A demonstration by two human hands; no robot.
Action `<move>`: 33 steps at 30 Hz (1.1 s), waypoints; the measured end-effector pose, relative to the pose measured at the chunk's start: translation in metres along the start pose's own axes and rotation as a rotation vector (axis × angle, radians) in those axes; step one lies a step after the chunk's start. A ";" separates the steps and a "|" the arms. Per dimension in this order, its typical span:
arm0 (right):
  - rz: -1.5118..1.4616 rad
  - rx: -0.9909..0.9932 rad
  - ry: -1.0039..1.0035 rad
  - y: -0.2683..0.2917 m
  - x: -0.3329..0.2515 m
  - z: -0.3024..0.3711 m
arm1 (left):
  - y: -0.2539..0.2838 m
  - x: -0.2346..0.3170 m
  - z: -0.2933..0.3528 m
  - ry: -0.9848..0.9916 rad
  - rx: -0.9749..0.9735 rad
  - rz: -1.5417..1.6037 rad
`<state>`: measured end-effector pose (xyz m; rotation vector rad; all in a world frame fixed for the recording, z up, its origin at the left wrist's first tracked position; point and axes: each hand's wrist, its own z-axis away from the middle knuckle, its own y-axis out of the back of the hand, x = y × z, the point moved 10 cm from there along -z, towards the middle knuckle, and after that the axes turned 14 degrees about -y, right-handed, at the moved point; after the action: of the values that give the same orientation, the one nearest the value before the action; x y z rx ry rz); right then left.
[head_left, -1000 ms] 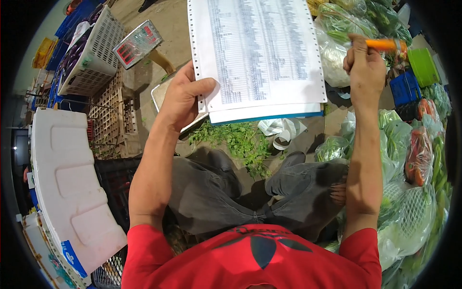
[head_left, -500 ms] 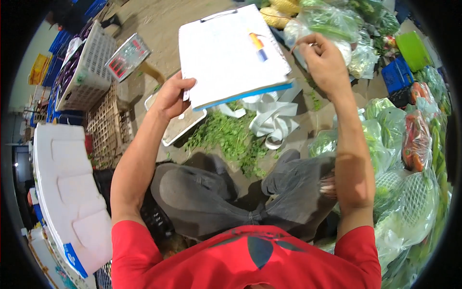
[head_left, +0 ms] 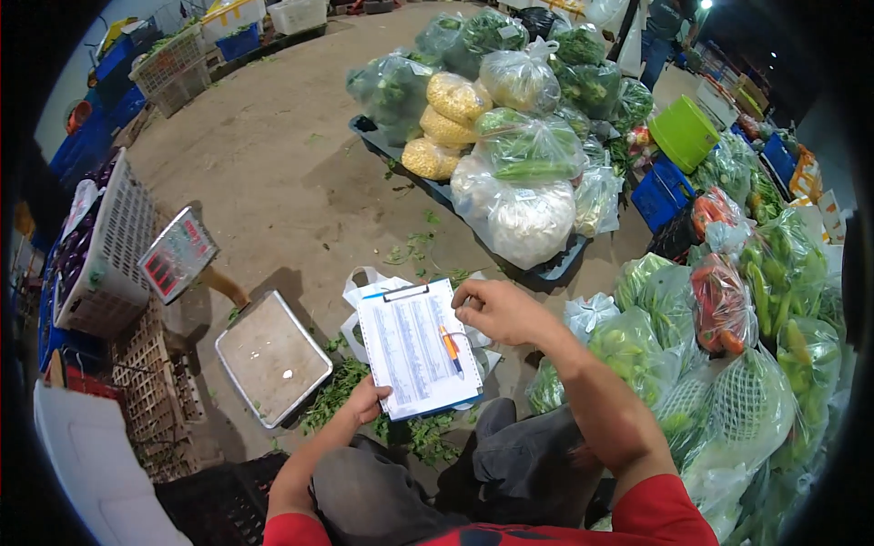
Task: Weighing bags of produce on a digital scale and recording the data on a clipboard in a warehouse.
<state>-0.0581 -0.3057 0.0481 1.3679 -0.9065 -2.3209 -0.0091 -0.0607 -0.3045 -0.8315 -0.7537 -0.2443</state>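
Note:
My left hand [head_left: 369, 400] is closed on the lower left edge of a clipboard [head_left: 393, 292], thumb on top. Printed sheets [head_left: 410, 350] are clipped to it, and an orange and dark pen [head_left: 450, 347] lies across them. At the board's upper right hovers my right hand [head_left: 496, 311], its fingers curled together; whatever they pinch is too small to make out. Under the board are loose green herbs [head_left: 341, 391] and white strips [head_left: 360, 280]. Left of it stands a floor scale with a bare platform [head_left: 273, 359] and a tilted display [head_left: 179, 255].
Ahead, a dark blue pallet [head_left: 551, 267] bears bagged vegetables, with white ones [head_left: 528, 218] nearest. Bagged greens and red peppers [head_left: 719, 300] crowd my right, near a blue basket [head_left: 663, 191] and a green tub [head_left: 683, 127]. A white crate of eggplants [head_left: 114, 250] stands left.
The view has tipped up and shows more floor and the pallet ahead. The clipboard now sits lower, nearer my knees, still in my left hand. My right hand has come down beside it.

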 end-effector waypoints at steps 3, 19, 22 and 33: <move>0.044 -0.108 -0.013 -0.029 0.019 -0.031 | 0.018 -0.038 -0.015 0.073 0.101 -0.051; 0.087 -0.356 -0.253 -0.003 -0.010 -0.132 | 0.103 0.141 0.052 0.068 0.318 -1.201; -0.131 -0.382 -0.370 0.049 -0.009 -0.045 | 0.054 0.172 0.125 0.137 0.617 -0.470; -0.742 -0.324 -0.731 0.189 -0.167 0.160 | -0.100 0.352 0.414 0.166 0.738 -0.174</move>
<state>-0.1234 -0.3001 0.3394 0.7714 -0.1058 -3.4447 -0.0133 0.2104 0.1768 -0.0452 -0.6880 -0.1670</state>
